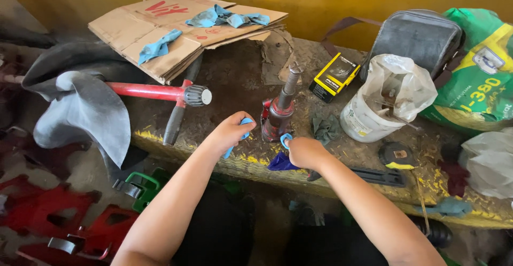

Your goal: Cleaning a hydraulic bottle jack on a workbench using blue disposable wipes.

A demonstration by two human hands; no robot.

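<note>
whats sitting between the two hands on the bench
In the head view, a red bottle jack stands upright between the left hand and the right hand, each holding a small blue piece.

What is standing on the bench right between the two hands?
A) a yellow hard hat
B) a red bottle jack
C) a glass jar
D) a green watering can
B: a red bottle jack stands upright on the bench, between the left hand and the right hand, each of which grips something blue.
</note>
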